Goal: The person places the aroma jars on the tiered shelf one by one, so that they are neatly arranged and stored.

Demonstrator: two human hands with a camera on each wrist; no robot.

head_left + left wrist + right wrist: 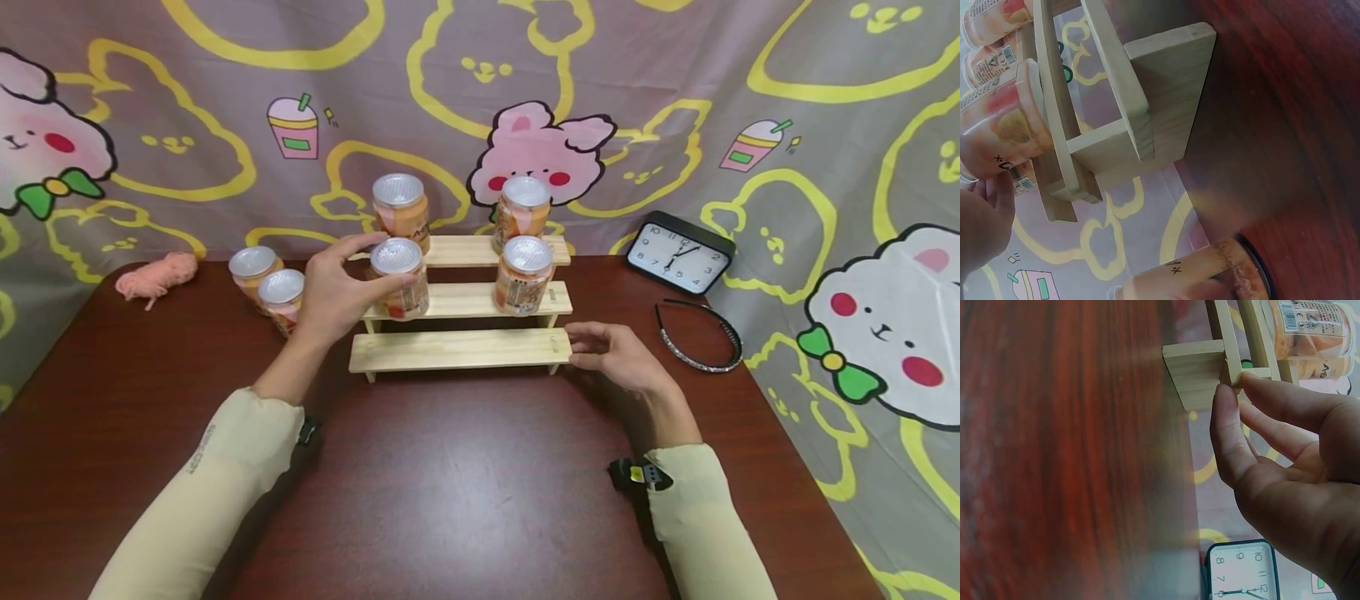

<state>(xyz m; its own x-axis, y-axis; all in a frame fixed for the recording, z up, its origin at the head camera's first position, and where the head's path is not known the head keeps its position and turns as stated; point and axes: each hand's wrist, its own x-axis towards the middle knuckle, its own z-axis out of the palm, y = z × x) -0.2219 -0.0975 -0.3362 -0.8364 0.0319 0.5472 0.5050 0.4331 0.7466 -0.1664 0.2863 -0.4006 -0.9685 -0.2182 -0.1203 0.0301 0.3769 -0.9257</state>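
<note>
A three-tier wooden display rack [461,350] stands on the table. My left hand [333,287] holds a silver-topped orange can [408,300] at the left of the middle tier, thumb across its front. The left wrist view shows this can [1000,122] upright on the board, fingers [1000,200] against its side. At the rack's right end, my right hand [618,354] pinches the lowest board's corner between thumb and forefinger, as the right wrist view shows [1291,450]. A similar can [522,279] stands right on the middle tier; two more cans, left [405,221] and right [517,218], stand on the top tier.
Two more cans [253,271] [283,296] stand on the table left of the rack, beside my left forearm. Pink yarn [159,277] lies at the far left. A black-framed clock [681,252] and a headband [701,354] are at the right, near the patterned curtain [660,50].
</note>
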